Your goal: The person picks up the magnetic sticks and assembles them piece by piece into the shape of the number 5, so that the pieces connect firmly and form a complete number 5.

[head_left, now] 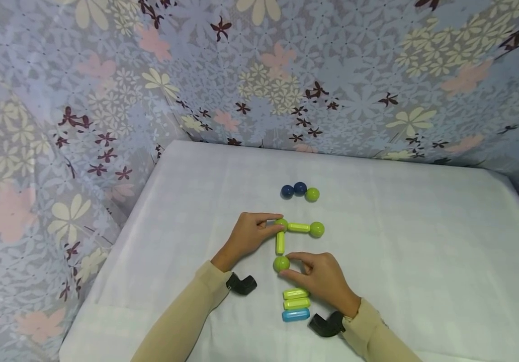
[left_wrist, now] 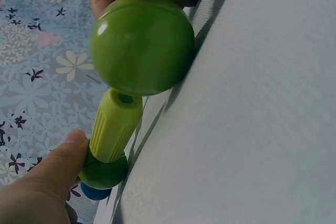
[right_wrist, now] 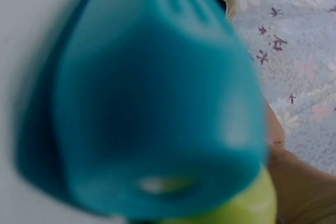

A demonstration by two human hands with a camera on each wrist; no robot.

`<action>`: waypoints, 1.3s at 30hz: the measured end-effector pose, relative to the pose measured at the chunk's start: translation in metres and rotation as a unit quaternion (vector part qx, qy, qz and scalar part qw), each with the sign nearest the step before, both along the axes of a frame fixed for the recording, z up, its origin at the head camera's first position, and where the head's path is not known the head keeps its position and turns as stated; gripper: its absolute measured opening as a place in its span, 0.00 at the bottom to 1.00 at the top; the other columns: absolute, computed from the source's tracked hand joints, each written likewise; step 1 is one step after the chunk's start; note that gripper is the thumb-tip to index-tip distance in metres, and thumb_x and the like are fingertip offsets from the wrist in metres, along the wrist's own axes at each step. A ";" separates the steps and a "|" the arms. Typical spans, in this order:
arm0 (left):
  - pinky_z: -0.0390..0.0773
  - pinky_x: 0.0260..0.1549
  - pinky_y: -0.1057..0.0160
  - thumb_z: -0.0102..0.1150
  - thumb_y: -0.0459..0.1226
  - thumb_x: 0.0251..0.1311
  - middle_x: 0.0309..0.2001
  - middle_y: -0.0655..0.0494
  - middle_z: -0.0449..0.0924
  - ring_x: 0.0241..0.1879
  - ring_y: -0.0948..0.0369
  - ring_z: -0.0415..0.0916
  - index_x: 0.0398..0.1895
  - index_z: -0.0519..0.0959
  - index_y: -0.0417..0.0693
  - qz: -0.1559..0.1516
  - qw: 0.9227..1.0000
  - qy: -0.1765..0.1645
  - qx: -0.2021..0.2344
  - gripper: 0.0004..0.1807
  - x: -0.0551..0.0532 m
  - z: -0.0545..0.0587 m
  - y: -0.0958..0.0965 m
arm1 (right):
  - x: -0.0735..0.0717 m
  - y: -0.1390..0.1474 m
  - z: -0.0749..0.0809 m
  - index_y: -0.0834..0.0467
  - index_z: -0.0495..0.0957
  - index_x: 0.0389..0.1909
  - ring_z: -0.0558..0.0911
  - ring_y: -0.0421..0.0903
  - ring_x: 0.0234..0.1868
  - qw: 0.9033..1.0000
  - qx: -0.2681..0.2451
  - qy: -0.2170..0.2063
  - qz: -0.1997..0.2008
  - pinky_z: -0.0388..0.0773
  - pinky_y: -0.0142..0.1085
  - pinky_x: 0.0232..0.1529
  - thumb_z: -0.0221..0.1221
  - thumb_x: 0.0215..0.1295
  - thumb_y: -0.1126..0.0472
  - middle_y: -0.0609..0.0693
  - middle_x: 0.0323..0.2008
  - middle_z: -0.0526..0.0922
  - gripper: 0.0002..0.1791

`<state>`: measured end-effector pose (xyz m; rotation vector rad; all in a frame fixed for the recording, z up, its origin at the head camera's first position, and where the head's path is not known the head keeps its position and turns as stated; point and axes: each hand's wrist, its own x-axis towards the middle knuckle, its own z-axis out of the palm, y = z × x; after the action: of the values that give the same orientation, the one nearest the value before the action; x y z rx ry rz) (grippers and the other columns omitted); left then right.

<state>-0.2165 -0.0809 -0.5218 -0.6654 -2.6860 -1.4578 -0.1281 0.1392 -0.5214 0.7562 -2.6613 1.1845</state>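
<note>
My left hand [head_left: 249, 234] pinches a green ball [head_left: 282, 222] between thumb and fingers. From that ball a yellow-green rod [head_left: 299, 228] runs right to another green ball [head_left: 317, 230]. A second yellow-green rod [head_left: 279, 243] extends from it toward me. My right hand [head_left: 325, 276] grips a third green ball [head_left: 281, 264] just below this rod's near end. In the left wrist view, the end of the rod [left_wrist: 113, 129] shows a dark hole beside the large ball [left_wrist: 142, 45], and a narrow gap appears in the head view.
Below the right hand lie two yellow-green rods [head_left: 296, 303] and a blue rod [head_left: 295, 315], which fills much of the right wrist view. Two dark blue balls [head_left: 300, 189] and a green ball [head_left: 312, 194] sit farther back. Floral cloth [head_left: 259, 75] hangs behind the white table [head_left: 422, 241].
</note>
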 end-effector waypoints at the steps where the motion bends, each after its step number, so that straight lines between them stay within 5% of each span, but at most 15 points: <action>1: 0.59 0.19 0.68 0.70 0.50 0.63 0.13 0.64 0.63 0.16 0.70 0.56 0.53 0.88 0.52 0.000 1.000 0.000 0.000 0.19 0.000 0.000 0.000 | 0.000 0.000 0.000 0.55 0.89 0.44 0.59 0.27 0.15 1.000 0.004 0.002 -0.003 0.56 0.27 0.18 0.77 0.53 0.47 0.29 0.13 0.58 0.22; 31: 0.59 0.18 0.67 0.70 0.50 0.63 0.14 0.63 0.62 0.16 0.68 0.56 0.56 0.87 0.50 0.002 1.000 0.006 0.015 0.22 0.003 0.003 0.003 | 0.000 -0.001 0.001 0.57 0.89 0.50 0.59 0.27 0.15 0.999 0.036 0.014 -0.012 0.56 0.28 0.18 0.74 0.58 0.49 0.29 0.12 0.59 0.22; 39: 0.59 0.18 0.65 0.68 0.51 0.65 0.13 0.63 0.60 0.16 0.65 0.54 0.56 0.87 0.59 0.000 0.997 -0.026 0.071 0.18 0.023 -0.001 -0.008 | 0.002 0.002 -0.001 0.55 0.88 0.51 0.58 0.27 0.15 1.000 0.017 -0.002 -0.006 0.56 0.28 0.18 0.73 0.60 0.47 0.29 0.12 0.59 0.23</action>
<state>-0.1931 -0.0890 -0.5228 -0.6278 -2.5873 -1.6699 -0.1263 0.1409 -0.5219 0.7439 -2.6920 1.1414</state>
